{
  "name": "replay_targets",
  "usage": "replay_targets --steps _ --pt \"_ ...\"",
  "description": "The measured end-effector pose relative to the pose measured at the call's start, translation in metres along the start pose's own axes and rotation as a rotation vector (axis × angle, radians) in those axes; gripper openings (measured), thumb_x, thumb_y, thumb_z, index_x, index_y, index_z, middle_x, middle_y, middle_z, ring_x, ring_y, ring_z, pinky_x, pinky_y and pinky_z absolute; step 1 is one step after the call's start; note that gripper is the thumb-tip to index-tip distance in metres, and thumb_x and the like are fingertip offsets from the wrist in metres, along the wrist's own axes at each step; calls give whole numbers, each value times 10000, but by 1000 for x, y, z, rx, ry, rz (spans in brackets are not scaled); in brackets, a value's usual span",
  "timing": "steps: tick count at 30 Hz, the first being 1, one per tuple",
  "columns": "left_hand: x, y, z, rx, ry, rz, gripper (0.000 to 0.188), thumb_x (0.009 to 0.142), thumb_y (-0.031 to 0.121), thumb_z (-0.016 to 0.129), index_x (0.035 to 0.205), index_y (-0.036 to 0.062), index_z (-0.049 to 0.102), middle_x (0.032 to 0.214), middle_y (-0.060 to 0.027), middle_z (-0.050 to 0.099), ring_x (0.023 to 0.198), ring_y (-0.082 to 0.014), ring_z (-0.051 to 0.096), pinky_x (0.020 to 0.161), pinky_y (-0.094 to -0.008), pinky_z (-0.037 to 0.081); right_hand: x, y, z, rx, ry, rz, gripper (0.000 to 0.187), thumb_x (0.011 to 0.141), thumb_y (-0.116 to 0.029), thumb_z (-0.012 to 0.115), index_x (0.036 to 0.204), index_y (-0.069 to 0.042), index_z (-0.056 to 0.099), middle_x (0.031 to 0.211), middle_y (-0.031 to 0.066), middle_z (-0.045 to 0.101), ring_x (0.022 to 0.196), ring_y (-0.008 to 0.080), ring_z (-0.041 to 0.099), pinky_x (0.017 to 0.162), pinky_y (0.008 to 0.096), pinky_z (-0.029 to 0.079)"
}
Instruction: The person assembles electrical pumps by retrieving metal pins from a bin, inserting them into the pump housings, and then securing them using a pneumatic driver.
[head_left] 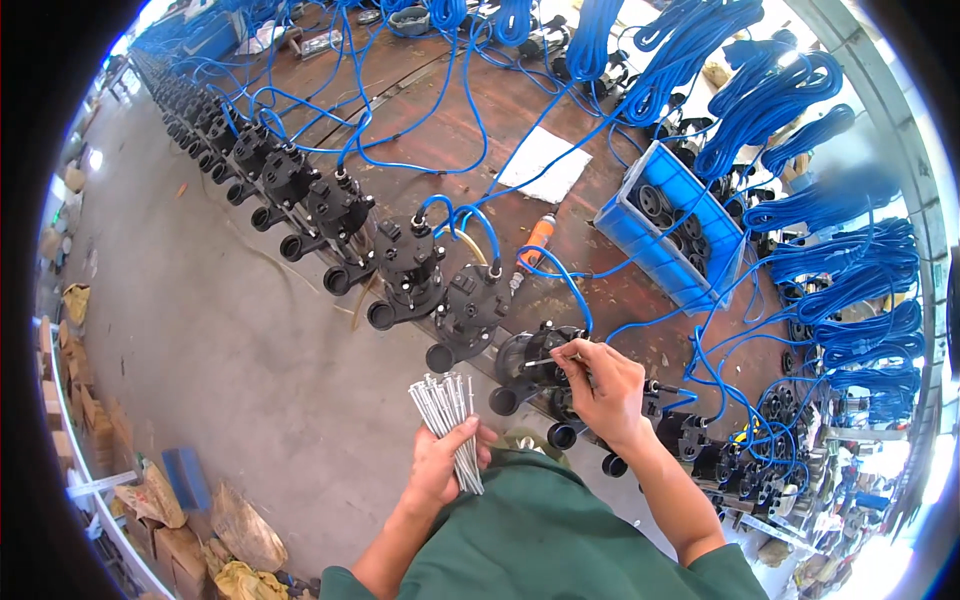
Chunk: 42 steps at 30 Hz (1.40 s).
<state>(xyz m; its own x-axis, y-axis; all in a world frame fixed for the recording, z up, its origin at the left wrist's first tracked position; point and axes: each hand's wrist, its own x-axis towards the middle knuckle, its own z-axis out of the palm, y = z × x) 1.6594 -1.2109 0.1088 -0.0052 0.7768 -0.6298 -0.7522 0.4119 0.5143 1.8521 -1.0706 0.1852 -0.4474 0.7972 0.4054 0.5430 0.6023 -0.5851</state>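
Note:
My left hand [437, 468] is closed around a bundle of long silvery screws [445, 405], heads up, in front of my green top. With fingertips and thumb, my right hand [610, 388] pinches a single long screw [540, 362] lying roughly level over a black pump housing [520, 352] at the table's edge. That housing is round, with a short open spout toward me and a blue cable on its far side. Whether the screw touches the housing I cannot tell. To its left stand similar pump housings [470, 305] with white dots on their tops.
An orange electric screwdriver [537, 243] lies on the brown table [430, 120] behind the housings. Right of it are a white sheet [545, 168] and a blue bin [690, 285] holding black round parts. Coiled blue cables [780, 95] line the far side. Cartons [180, 560] stand lower left.

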Motion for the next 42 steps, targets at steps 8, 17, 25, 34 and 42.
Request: replay_targets --steps 8,17,25,34,42 --pt "-18 2 13 -122 -128 34 433 940 98 612 1346 -5 500 1021 -232 703 643 -204 631 561 -329 516 -8 -1 -8 9 -218 -316 239 758 79 727 954 -34 651 877 92 723 763 261 712 629 337 579" --pt "-27 -6 26 -92 -165 43 366 932 101 652 1252 -44 548 1011 -205 706 688 -216 671 599 -349 573 0 7 -1 97 -275 -235 265 782 25 714 1025 -55 643 826 70 691 729 273 695 607 369 559" --pt "-41 -24 43 35 -113 34 281 888 22 704 1145 -11 596 931 -181 712 665 -227 695 559 -350 595 -44 -25 -16 314 -139 354 596 774 -190 850 1274 -11 580 1102 81 677 825 168 632 722 325 546" --pt "-55 -54 55 120 -70 -16 183 976 65 596 1122 -37 554 932 -198 709 693 -250 696 611 -369 602 -93 5 -44 780 84 677 82 947 -42 672 992 13 632 862 87 734 735 123 685 661 271 565" --pt "-54 -62 40 -3 -122 -81 295 975 176 645 1164 -37 569 847 -145 675 667 -196 646 571 -331 553 -82 34 -34 330 215 462 115 940 -15 665 1037 -4 605 850 135 749 770 166 750 646 264 556"
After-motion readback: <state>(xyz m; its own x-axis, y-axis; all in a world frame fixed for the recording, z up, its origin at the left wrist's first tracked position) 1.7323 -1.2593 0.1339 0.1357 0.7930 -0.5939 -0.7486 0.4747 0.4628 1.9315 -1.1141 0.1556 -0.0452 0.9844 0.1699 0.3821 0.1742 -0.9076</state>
